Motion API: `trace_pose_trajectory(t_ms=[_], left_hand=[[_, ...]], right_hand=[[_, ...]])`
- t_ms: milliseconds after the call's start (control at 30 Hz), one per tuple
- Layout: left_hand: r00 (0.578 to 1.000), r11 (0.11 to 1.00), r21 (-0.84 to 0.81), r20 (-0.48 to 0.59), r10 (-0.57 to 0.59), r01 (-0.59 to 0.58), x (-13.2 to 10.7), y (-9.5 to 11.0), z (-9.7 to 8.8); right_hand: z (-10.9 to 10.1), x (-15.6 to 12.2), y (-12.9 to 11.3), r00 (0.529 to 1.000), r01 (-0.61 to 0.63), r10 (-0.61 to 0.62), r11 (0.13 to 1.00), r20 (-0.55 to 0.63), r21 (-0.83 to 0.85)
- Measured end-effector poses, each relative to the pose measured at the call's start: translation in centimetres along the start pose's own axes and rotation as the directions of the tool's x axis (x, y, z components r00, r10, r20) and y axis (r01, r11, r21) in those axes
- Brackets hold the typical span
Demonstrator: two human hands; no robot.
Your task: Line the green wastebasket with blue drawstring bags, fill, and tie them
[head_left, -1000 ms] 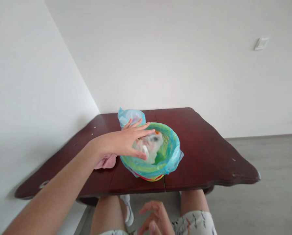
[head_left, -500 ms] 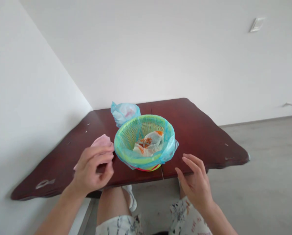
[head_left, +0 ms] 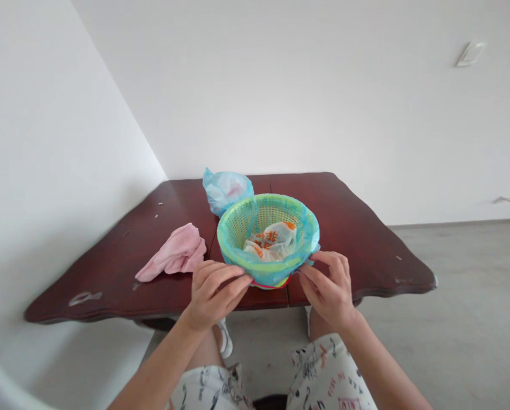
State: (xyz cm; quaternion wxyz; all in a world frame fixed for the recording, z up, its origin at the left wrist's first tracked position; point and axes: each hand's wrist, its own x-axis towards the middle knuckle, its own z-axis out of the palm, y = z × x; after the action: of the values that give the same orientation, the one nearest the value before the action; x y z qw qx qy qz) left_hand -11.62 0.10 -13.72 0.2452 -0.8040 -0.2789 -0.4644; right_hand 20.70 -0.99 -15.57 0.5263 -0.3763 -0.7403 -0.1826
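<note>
Right now, near to far:

- Lap: patterned shorts (head_left: 323, 376) at bottom of frame, both forearms reaching forward over them. White shoe (head_left: 225, 341) visible on the floor under the worktop edge.
- Left hand (head_left: 212, 293): fingers (head_left: 231, 272) curled in close together, tips against the blue liner (head_left: 308, 233) just under the near rim. Thumb side is hidden, so can't tell if it actually pinches the film or only presses on it.
- Right hand (head_left: 329, 287): fingers (head_left: 325, 261) bent, thumb and forefinger closed on a fold of the liner at the near-right side of the rim. Remaining fingers loosely curled, holding nothing.
- Green basket (head_left: 263, 213): sits upright at the near edge of the worktop (head_left: 357, 239), between the two hands. Liner is stretched over its rim all round. A red edge shows under its base.
- Inside the basket: crumpled white bag with orange print (head_left: 274, 242), lying at the bottom.
- Left of the basket: pink cloth (head_left: 173, 256), rumpled flat on the worktop, close to the basket.
- Behind the basket: blue tied bag (head_left: 227, 191), touching or just beside the far-left rim.
- Far: white wall, switch plate (head_left: 469, 53) upper right.
</note>
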Motion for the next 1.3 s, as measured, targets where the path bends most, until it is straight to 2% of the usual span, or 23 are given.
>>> trace_pose_trajectory(t_ms=[200, 333, 467, 600, 700, 800, 900, 967, 1033, 1100, 1133, 1233, 1300], left_hand=[[0.992, 0.965, -0.247, 0.107, -0.063, 0.088, 1.8, 1.7, 0.1], [0.981, 0.934, -0.309, 0.127, -0.149, 0.182, 3.8, 1.6, 0.1], [0.966, 0.939, -0.265, 0.197, -0.17, 0.219, 5.4, -1.0, -0.6], [0.952, 0.932, -0.279, 0.264, -0.157, 0.231, 6.2, -4.9, -1.6], [0.947, 0.941, -0.267, 0.297, -0.125, 0.208, 6.4, -7.9, -2.1], [0.937, 0.951, -0.231, 0.326, -0.121, 0.203, 6.9, -10.5, -2.3], [0.924, 0.969, -0.174, 0.369, -0.103, 0.177, 7.6, -12.9, -1.9], [0.911, 0.977, -0.142, 0.403, -0.089, 0.158, 8.3, -14.4, -1.4], [0.888, 0.975, -0.135, 0.449, -0.098, 0.176, 9.2, -15.8, -0.8], [0.853, 0.95, -0.145, 0.493, -0.172, 0.276, 10.3, -16.8, 0.0], [0.832, 0.925, -0.145, 0.501, -0.237, 0.351, 11.0, -17.1, 0.3], [0.785, 0.83, -0.157, 0.456, -0.42, 0.536, 12.7, -17.3, 1.1], [0.79, 0.783, -0.225, 0.393, -0.471, 0.579, 13.3, -17.0, 1.3]], right_hand=[[-1.7, 2.1, -0.4, 0.994, 0.005, -0.022, 0.987, 0.103, 0.16], [-2.6, 4.5, 0.3, 0.977, -0.024, -0.015, 0.984, 0.212, 0.178], [-3.6, 7.3, 2.0, 0.941, 0.021, -0.06, 0.992, 0.332, 0.121], [-4.8, 9.3, 4.8, 0.889, 0.103, -0.126, 0.992, 0.439, 0.075], [-5.2, 9.7, 7.5, 0.864, 0.078, -0.097, 0.995, 0.494, 0.06], [-4.6, 9.6, 10.4, 0.852, 0.014, -0.033, 0.999, 0.522, 0.041], [-3.4, 9.7, 12.7, 0.84, -0.095, 0.084, 0.995, 0.535, -0.006], [-2.2, 10.2, 13.8, 0.802, -0.25, 0.23, 0.967, 0.551, -0.039], [-0.9, 10.9, 14.7, 0.736, -0.456, 0.389, 0.89, 0.554, -0.019], [0.5, 12.0, 15.5, 0.68, -0.602, 0.479, 0.797, 0.555, 0.051], [1.2, 12.6, 15.9, 0.673, -0.636, 0.493, 0.766, 0.552, 0.091], [2.7, 14.6, 16.6, 0.707, -0.648, 0.495, 0.74, 0.505, 0.182], [3.0, 15.9, 16.6, 0.756, -0.625, 0.489, 0.735, 0.435, 0.261]])
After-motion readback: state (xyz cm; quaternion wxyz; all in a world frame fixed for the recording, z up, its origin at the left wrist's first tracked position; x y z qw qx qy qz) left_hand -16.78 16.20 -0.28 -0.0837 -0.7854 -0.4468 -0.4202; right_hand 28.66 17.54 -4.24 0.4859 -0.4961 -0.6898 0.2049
